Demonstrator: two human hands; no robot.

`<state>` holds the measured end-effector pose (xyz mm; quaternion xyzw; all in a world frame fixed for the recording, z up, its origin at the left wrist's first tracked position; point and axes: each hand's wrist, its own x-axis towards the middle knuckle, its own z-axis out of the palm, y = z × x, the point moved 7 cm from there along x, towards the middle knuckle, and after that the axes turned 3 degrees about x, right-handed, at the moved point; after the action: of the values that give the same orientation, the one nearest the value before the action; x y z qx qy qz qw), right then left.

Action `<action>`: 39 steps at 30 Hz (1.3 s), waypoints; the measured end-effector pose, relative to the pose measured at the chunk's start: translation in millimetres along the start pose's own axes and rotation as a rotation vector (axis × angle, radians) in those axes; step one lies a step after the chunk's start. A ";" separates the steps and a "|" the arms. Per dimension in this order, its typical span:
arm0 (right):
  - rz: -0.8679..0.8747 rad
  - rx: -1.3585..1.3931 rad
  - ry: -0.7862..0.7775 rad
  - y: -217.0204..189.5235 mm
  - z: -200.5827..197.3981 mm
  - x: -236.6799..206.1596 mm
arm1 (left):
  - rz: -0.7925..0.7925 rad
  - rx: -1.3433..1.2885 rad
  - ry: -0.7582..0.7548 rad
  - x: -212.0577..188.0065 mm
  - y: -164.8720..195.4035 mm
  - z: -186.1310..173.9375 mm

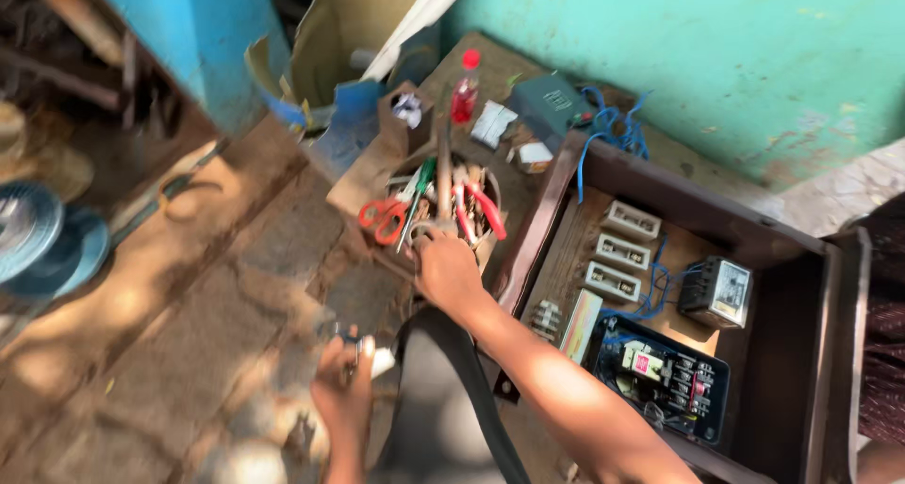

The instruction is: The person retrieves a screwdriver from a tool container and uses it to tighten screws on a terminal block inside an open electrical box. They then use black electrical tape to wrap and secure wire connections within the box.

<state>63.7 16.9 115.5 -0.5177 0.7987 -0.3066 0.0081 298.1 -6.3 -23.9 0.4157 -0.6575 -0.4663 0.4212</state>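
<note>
Fingers of the right hand (447, 269) are curled down into a round tool tub (488, 248), seemingly closed on a metal handle among the tools, though the exact grasp is hidden by the knuckles. The left hand (345, 390) is held low, clenched around a small blurred object with a pale end; its kind cannot be told.

The tub is packed with upright tools: red-handled scissors (383, 217), red-handled pliers (485, 211), a green-handled screwdriver (421, 182) and a long wooden shaft (443, 164). It stands on a worn wooden bench, just beside an open dark-brown metal enclosure (801, 352).

Within the enclosure three white rectangular fuse blocks (622, 251), a grey boxed meter (716, 293) and a black contactor (669, 378) are mounted, joined by loose blue wires (650, 291). A red-capped plastic bottle (464, 88) stands behind the tub.

Risks are judged as follows. Pointed blades and jaws are crowded around the reaching fingers, so a cut or snag is possible on withdrawal. The tub could be tipped by a sideways pull on a jammed tool. The forearm lies close over the enclosure edge; contact with exposed terminals cannot be excluded.
</note>
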 end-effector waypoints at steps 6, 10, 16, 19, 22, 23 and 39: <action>0.217 -0.041 -0.013 57.8 23.4 12.9 | 0.015 0.019 -0.158 -13.5 78.2 -17.7; 0.464 0.884 -0.433 25.2 0.8 -60.3 | 0.115 0.026 -0.420 -16.5 131.4 -5.4; 0.572 0.952 -0.467 39.8 -101.4 -162.7 | 0.404 -0.038 -0.885 -54.7 181.2 85.1; 0.557 0.856 -0.313 63.5 -159.5 -185.7 | 0.526 -0.171 -0.991 -76.9 208.5 129.8; 0.404 0.743 -0.142 84.8 -221.4 -197.9 | 0.557 -0.114 -1.131 -95.6 233.6 183.0; 0.628 0.645 -0.159 107.8 -232.0 -212.2 | 0.529 -0.092 -1.158 -99.5 241.0 201.3; 0.996 0.531 0.423 418.7 -286.8 -237.9 | 1.018 0.521 -1.224 -109.5 165.6 586.7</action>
<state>-264.9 468.4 67.3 0.0106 0.8255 -0.5512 0.1208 -247.0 287.3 -5.9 -0.1747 -0.9642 -0.1954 0.0393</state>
